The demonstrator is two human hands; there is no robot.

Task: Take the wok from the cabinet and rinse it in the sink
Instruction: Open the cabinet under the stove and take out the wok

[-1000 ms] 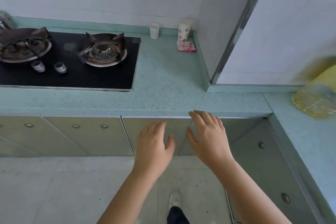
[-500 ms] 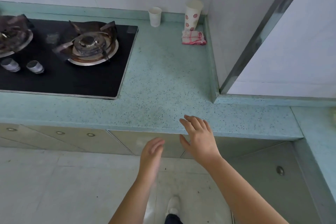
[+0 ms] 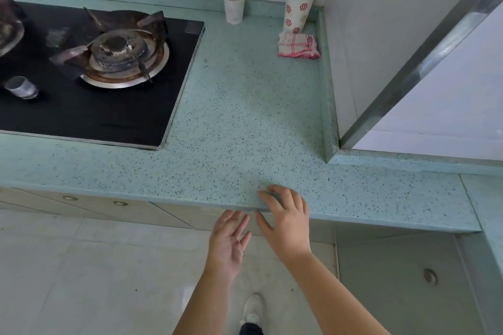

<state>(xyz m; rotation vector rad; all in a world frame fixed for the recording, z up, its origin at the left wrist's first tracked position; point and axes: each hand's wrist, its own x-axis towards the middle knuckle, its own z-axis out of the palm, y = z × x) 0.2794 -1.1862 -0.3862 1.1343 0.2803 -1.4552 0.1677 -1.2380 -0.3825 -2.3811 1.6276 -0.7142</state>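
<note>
Head view, looking down on a speckled green desk [image 3: 245, 130] and the pale floor [image 3: 81, 280] in front of it. At the far left a black glass hob [image 3: 109, 106] is set into the desk, with a rusty burner [image 3: 119, 54] under its pan support and a silver knob [image 3: 21, 87] near the hob's left edge. Below the desk's front edge run beige cabinet doors [image 3: 89, 205] with small round pulls, all closed. The wok does not show in this view, so where it sits cannot be told.

At the back of the desk a small white paper cup [image 3: 234, 5] stands upright against the splashback. The left hand [image 3: 227, 242] hangs just below the desk edge in front of the doors, fingers straight and spread, palm turned partly up, holding nothing. Just beside it, the right hand [image 3: 285, 220] lies with loosely bent fingers over the desk's front edge, thumb below the lip, grasping nothing.

In the back corner a tall paper cup [image 3: 298, 5] with red flower marks stands upright, and a folded red-and-white cloth [image 3: 298, 46] lies just in front of it. A white shoe [image 3: 253, 310] shows on the floor between the forearms. Right of it is a grey corner door [image 3: 394, 280] with a round pull, and above, a metal strip [image 3: 424, 54] slants along the white wall.
</note>
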